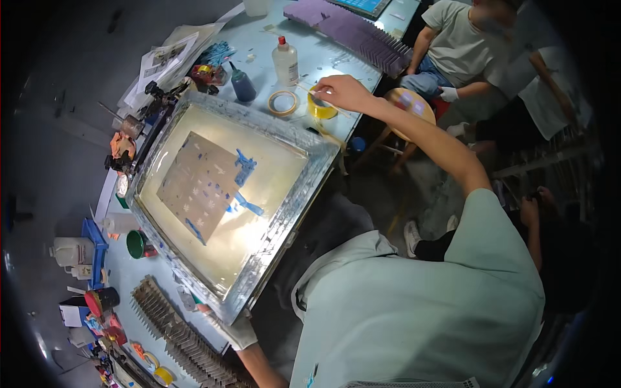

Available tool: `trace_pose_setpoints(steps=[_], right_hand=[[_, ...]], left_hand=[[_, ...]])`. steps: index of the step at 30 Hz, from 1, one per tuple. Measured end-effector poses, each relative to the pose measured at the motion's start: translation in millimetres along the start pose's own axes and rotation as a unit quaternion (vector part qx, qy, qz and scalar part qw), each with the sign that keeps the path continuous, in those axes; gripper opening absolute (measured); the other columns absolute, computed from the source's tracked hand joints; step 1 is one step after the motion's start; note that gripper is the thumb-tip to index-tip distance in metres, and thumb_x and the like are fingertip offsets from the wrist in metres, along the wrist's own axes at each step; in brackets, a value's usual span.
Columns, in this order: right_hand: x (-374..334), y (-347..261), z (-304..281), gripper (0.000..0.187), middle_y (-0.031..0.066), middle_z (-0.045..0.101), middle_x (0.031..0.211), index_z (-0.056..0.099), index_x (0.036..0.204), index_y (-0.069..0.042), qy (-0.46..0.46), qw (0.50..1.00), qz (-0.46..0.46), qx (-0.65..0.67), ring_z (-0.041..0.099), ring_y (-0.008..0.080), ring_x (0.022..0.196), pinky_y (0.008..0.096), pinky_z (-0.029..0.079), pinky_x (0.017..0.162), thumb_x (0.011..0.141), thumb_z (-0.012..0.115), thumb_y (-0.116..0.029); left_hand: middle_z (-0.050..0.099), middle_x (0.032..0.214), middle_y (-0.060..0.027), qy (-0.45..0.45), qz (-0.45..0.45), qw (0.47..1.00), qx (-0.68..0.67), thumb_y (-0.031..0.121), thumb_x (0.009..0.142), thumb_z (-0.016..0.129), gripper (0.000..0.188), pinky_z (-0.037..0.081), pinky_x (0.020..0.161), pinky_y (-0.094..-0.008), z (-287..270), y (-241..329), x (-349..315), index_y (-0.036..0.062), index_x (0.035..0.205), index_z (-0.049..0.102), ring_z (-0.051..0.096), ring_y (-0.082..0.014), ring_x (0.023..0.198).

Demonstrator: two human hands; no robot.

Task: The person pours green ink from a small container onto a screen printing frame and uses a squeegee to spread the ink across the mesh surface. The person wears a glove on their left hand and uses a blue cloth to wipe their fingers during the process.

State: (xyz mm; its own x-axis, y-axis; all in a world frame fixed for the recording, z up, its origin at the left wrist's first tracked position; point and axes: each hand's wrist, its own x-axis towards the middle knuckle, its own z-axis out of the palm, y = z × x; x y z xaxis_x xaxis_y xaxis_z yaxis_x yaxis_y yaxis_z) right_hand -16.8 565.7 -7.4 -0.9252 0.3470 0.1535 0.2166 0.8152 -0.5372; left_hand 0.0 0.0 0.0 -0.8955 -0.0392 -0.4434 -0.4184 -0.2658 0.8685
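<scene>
A printing screen (307, 184) in a grey metal frame lies tilted across the table. Its pale mesh carries a brownish rectangle (197, 187) with small leaf-like marks and blue tape strips (246, 167). My right hand (346, 94) is bare and reaches past the frame's far corner. Its fingers are pinched on a thin pale stick, just above a roll of yellow tape (321, 108). My left hand (236, 333), in a whitish glove, is at the frame's near corner; its fingers are partly hidden there, so I cannot tell their grip.
Beside the yellow roll lie a tan tape roll (283, 103), a white bottle with red cap (284, 61) and a dark squeeze bottle (242, 84). Purple finned parts (349, 32) and grey finned strips (174, 330) flank the frame. A green cup (137, 244) stands left. People sit nearby.
</scene>
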Motion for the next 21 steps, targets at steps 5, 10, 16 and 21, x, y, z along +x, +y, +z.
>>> trace_pose_setpoints(steps=[5,10,16,21], right_hand=[[-6.6,21.1,19.9,0.031,0.012,0.07,0.092,0.073,0.101,-0.007,0.011,0.992,0.064,-0.109,0.068,0.0311,0.089,0.044,0.053,0.076,0.089,0.068,-0.035],[-4.4,30.8,29.0,0.022,0.0131,0.068,0.095,0.071,0.091,-0.007,-0.026,0.99,0.046,-0.128,0.068,0.033,0.09,0.0467,0.054,0.077,0.086,0.062,-0.027],[9.4,61.5,20.7,0.026,0.0141,0.066,0.099,0.065,0.1,-0.006,0.055,0.998,-0.003,-0.023,0.065,0.0352,0.091,0.046,0.053,0.082,0.094,0.051,-0.028],[11.1,65.6,18.3,0.025,0.0122,0.065,0.099,0.064,0.104,-0.007,0.003,0.996,0.028,-0.09,0.065,0.0344,0.092,0.0454,0.052,0.079,0.097,0.052,-0.028]], left_hand=[[0.065,0.101,-0.0106,-0.057,-0.015,0.996,0.068,0.067,0.099,0.042,0.07,0.041,0.037,-0.0302,-37.9,-48.0,35.3,0.0117,0.141,0.044,0.056,-0.0203,0.054],[0.062,0.116,-0.0097,-0.032,-0.035,0.995,0.089,0.064,0.1,0.042,0.065,0.04,0.038,-0.0293,-31.6,-55.0,19.4,0.0162,0.144,0.042,0.059,-0.02,0.063],[0.062,0.118,-0.0082,-0.009,-0.06,0.992,0.111,0.068,0.098,0.043,0.07,0.04,0.037,-0.0279,-24.3,-49.9,10.6,0.0149,0.145,0.041,0.06,-0.0179,0.067],[0.066,0.112,-0.008,0.022,-0.046,0.994,0.094,0.067,0.096,0.049,0.071,0.039,0.034,-0.026,-12.6,-50.6,6.8,0.0164,0.144,0.043,0.059,-0.0164,0.059]])
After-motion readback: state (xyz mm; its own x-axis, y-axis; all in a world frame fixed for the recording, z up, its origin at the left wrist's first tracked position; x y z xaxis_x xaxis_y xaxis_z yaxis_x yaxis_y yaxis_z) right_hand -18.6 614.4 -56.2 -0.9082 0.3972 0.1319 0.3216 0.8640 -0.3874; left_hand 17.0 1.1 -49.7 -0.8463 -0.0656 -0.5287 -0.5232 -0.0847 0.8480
